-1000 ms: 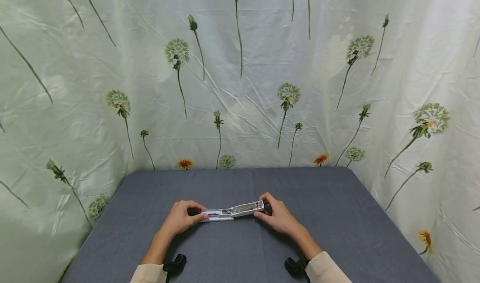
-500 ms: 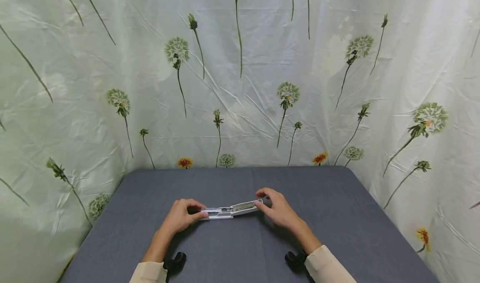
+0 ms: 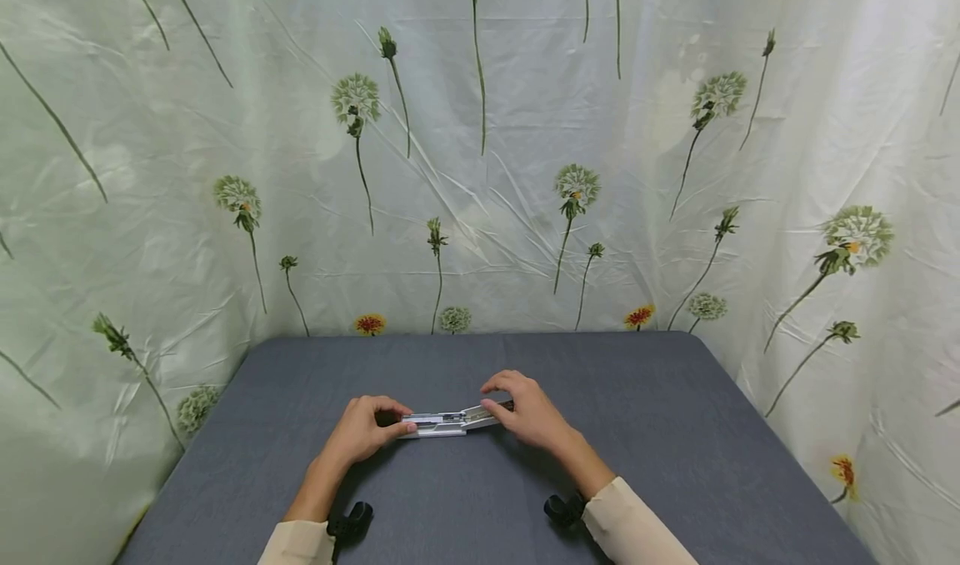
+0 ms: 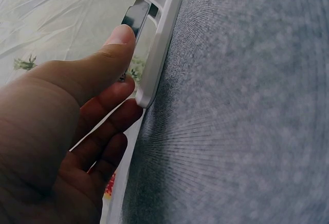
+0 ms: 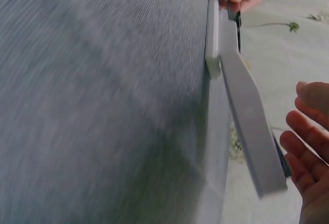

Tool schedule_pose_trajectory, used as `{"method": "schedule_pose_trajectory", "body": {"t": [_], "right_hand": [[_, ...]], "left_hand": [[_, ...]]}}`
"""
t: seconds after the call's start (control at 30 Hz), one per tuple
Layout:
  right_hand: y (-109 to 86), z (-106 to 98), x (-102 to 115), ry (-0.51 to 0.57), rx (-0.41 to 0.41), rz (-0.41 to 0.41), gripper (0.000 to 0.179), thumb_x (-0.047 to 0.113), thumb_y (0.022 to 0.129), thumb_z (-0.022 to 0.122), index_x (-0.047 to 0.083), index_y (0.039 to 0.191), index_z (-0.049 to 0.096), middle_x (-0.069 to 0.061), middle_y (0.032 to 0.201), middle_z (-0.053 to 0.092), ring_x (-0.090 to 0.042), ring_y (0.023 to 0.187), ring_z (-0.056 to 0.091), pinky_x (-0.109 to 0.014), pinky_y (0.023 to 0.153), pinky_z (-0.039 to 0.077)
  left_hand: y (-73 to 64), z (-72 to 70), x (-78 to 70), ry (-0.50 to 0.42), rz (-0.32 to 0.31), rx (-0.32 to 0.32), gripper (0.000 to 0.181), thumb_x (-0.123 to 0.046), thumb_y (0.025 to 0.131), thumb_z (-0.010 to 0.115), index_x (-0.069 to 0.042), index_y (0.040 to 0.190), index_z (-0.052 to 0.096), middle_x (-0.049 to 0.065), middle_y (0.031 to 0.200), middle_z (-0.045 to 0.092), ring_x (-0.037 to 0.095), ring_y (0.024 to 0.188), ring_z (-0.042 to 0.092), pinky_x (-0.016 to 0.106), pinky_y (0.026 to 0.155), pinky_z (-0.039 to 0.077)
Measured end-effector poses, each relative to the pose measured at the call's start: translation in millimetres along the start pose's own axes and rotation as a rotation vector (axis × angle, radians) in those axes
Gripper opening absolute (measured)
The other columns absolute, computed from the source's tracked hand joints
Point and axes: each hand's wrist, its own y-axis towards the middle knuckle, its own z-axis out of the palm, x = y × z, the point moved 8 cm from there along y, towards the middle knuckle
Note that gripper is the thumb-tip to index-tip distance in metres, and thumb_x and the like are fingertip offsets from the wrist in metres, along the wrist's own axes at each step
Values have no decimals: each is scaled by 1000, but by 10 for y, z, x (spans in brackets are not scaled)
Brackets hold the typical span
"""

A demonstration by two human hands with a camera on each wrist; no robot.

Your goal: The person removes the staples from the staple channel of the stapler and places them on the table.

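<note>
A white and grey stapler [image 3: 441, 433] lies swung wide, its base and metal staple channel to the left and its top arm [image 5: 249, 126] folded back, slanting up to the right. My left hand [image 3: 360, 432] pinches the channel's left end; in the left wrist view the thumb [image 4: 121, 35] is on the dark metal, with fingertips behind. My right hand [image 3: 528, 411] hovers over the top arm and covers its outer end in the head view. From the right wrist, the fingers [image 5: 308, 131] look loosely bent, beside the arm and around nothing.
A dark grey cloth covers the table [image 3: 465, 507]. Behind it and along both sides hangs a pale curtain [image 3: 480, 198] printed with dandelions. Black wrist straps [image 3: 349, 525] sit below the cream sleeves [image 3: 637, 519].
My right hand has let go of the stapler's top arm and slid left over it. My left hand keeps its pinch in the same place.
</note>
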Motion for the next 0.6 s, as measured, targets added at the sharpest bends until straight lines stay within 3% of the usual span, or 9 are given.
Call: {"method": "schedule_pose_trajectory", "body": {"t": [0.6], "right_hand": [[177, 474, 241, -93, 121, -23, 15, 20, 100, 70, 14, 111, 78, 0, 113, 71, -17, 108, 67, -36, 92, 54]], "left_hand": [[0, 10, -5, -34, 37, 2, 18, -36, 81, 89, -26, 94, 82, -13, 83, 72, 5, 77, 62, 29, 74, 51]]}}
